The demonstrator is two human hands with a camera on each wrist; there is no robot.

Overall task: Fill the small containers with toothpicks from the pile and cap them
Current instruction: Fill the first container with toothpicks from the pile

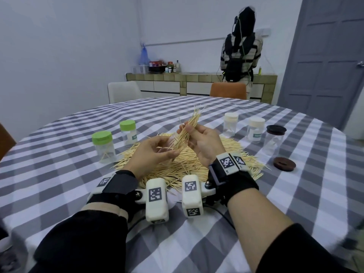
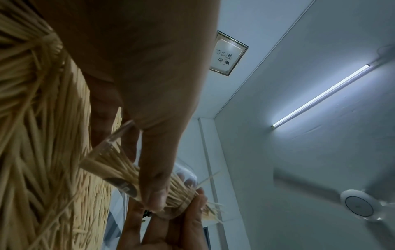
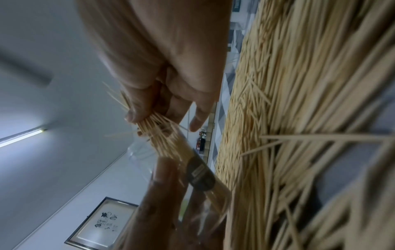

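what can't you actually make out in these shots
- Head view: the clear container is mostly hidden behind the left hand and the toothpick bundle, so its fill level is unclear.
- Head view: labels on the green-lidded containers are too small to read.
- Right wrist view: the container's dark label is blurred.
- Left wrist view: the right hand is cut off by the bottom edge.

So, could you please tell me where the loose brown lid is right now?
In the head view, the brown lid lies flat on the checked tablecloth at the right, just in front of the brown-capped clear jar and beside the toothpick pile.
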